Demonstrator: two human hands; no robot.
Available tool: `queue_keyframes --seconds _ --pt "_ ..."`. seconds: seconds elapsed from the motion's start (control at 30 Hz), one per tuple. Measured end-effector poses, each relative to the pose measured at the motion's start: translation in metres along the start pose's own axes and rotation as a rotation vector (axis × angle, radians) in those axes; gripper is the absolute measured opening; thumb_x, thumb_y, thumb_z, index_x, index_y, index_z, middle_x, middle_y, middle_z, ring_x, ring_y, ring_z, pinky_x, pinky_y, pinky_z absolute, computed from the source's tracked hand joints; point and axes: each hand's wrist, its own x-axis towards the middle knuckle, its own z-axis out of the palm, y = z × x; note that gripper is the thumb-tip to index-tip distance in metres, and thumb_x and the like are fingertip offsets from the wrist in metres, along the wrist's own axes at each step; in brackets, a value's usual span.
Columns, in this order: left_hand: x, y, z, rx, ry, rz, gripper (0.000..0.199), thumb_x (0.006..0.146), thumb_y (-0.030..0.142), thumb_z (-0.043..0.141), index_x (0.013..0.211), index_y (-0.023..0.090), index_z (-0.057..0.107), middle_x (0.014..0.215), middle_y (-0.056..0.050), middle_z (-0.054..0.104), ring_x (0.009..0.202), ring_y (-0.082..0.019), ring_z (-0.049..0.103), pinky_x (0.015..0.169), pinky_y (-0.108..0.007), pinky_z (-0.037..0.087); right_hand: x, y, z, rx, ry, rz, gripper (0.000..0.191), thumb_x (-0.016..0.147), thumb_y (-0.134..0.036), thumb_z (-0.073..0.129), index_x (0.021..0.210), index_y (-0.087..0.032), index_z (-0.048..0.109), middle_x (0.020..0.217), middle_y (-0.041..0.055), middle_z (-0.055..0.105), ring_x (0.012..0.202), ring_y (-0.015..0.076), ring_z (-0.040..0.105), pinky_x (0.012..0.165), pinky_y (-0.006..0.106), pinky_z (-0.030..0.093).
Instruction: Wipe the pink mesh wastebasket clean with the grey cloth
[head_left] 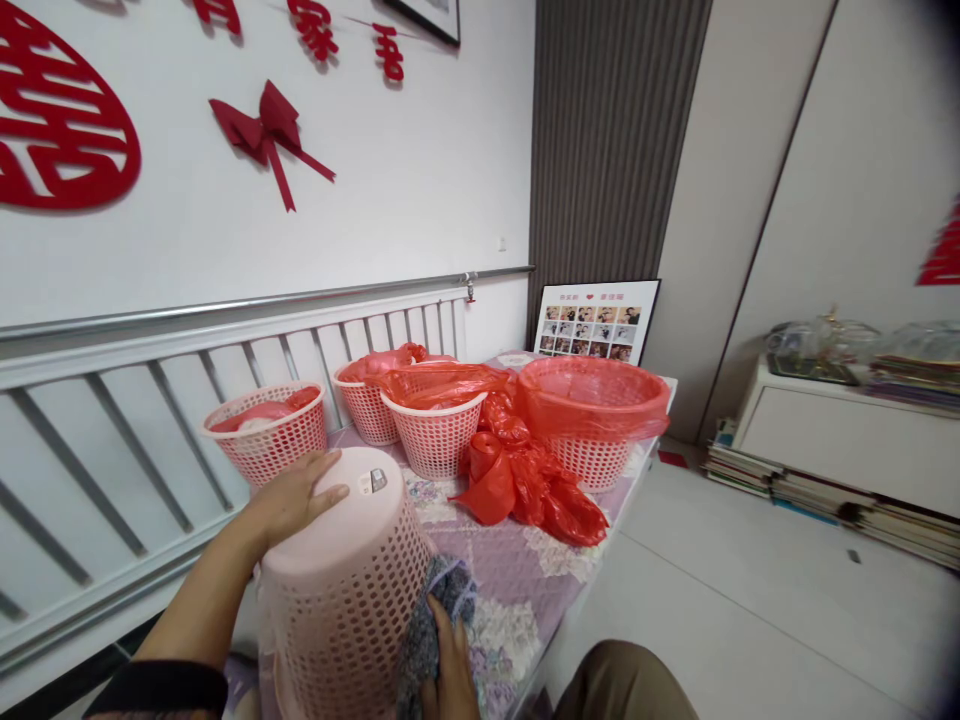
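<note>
A pink perforated plastic basket (345,590) stands upside down close to me, a small label on its base. My left hand (300,500) lies on that upturned base, fingers stretched out. In my right hand (452,665) is a grey cloth (431,620), pressed against the basket's right side. Behind them, a roll of red plastic bags (489,478) rests on the lilac floral tablecloth (495,560) beside a heap of crumpled red plastic (559,500).
Several more pink baskets stand behind, including a red-lined one (592,420). A white radiator (150,440) runs along the left wall. A photo board (596,318) leans at the back. Right of the table are the tiled floor (697,600) and a low white cabinet (840,430) with books below.
</note>
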Motion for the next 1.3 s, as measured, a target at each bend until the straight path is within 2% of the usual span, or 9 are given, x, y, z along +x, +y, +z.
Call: queue_keyframes --seconds 0.1,0.27,0.37,0.53,0.7,0.8,0.9,1.13,1.3 --pt "0.0 -0.001 0.001 -0.002 0.03 0.01 0.077 0.086 0.069 0.043 0.145 0.021 0.049 0.15 -0.01 0.051 0.137 -0.033 0.048 0.115 -0.047 0.037 0.018 -0.03 -0.006 0.029 -0.034 -0.075 0.09 0.061 0.005 0.041 0.146 -0.025 0.046 0.148 0.0063 0.049 0.143 0.0264 0.04 0.12 0.051 0.031" --pt "0.0 -0.003 0.001 0.003 -0.005 0.004 0.08 0.087 0.068 0.042 0.148 0.017 0.044 0.153 -0.014 0.047 0.14 -0.032 0.044 0.117 -0.047 0.033 0.053 -0.115 -0.026 0.015 -0.162 -0.334 0.088 0.066 0.002 0.047 0.15 -0.024 0.04 0.158 0.0112 0.032 0.149 0.0338 0.025 0.12 0.06 0.025" --pt "0.001 -0.001 0.0 0.019 -0.031 -0.007 0.081 0.088 0.067 0.04 0.149 0.013 0.042 0.154 -0.016 0.044 0.141 -0.032 0.042 0.119 -0.045 0.031 0.067 -0.14 -0.03 -0.004 -0.176 -0.434 0.087 0.067 0.0 0.05 0.15 -0.024 0.039 0.156 0.0124 0.032 0.148 0.0366 0.025 0.118 0.064 0.024" --pt "0.0 0.002 -0.003 0.009 -0.052 -0.017 0.081 0.088 0.065 0.039 0.149 0.011 0.041 0.153 -0.016 0.046 0.141 -0.031 0.042 0.118 -0.043 0.031 0.066 -0.1 -0.019 0.03 -0.085 -0.373 0.08 0.075 -0.004 0.049 0.151 -0.023 0.036 0.154 0.0138 0.037 0.146 0.0333 0.032 0.117 0.061 0.03" --pt "-0.001 0.005 -0.005 0.004 -0.07 -0.025 0.082 0.089 0.065 0.038 0.151 0.012 0.038 0.154 -0.016 0.043 0.141 -0.031 0.041 0.119 -0.045 0.03 0.05 -0.02 -0.015 0.164 -0.019 -0.093 0.077 0.071 -0.004 0.049 0.145 -0.024 0.047 0.148 0.0084 0.052 0.141 0.0279 0.043 0.12 0.055 0.029" --pt "-0.001 0.007 -0.006 0.014 -0.087 -0.033 0.081 0.089 0.064 0.036 0.151 0.012 0.037 0.156 -0.016 0.041 0.142 -0.031 0.039 0.119 -0.046 0.028 0.047 0.002 -0.016 0.26 -0.018 0.062 0.079 0.063 -0.004 0.051 0.138 -0.028 0.056 0.143 0.0039 0.058 0.137 0.0264 0.048 0.12 0.053 0.028" --pt "-0.001 0.009 -0.007 0.02 -0.09 -0.044 0.081 0.089 0.065 0.036 0.151 0.012 0.037 0.157 -0.015 0.039 0.143 -0.032 0.038 0.119 -0.048 0.029 0.056 -0.017 -0.019 0.274 -0.016 0.069 0.077 0.063 -0.004 0.049 0.137 -0.025 0.058 0.14 0.0061 0.06 0.135 0.0244 0.05 0.12 0.049 0.031" --pt "0.0 0.01 -0.009 0.028 -0.102 -0.029 0.083 0.089 0.064 0.035 0.15 0.009 0.037 0.155 -0.016 0.042 0.143 -0.031 0.038 0.12 -0.045 0.027 0.089 -0.133 -0.036 0.144 -0.087 -0.321 0.073 0.074 -0.008 0.048 0.145 -0.025 0.048 0.148 0.0115 0.046 0.141 0.0292 0.04 0.119 0.055 0.03" --pt "0.0 0.008 -0.007 0.042 -0.099 -0.036 0.083 0.089 0.064 0.036 0.151 0.009 0.037 0.157 -0.017 0.039 0.144 -0.032 0.036 0.12 -0.046 0.026 0.11 -0.131 -0.033 0.262 -0.059 -0.33 0.061 0.081 -0.02 0.051 0.142 -0.025 0.051 0.144 0.0113 0.051 0.138 0.0295 0.045 0.118 0.054 0.032"
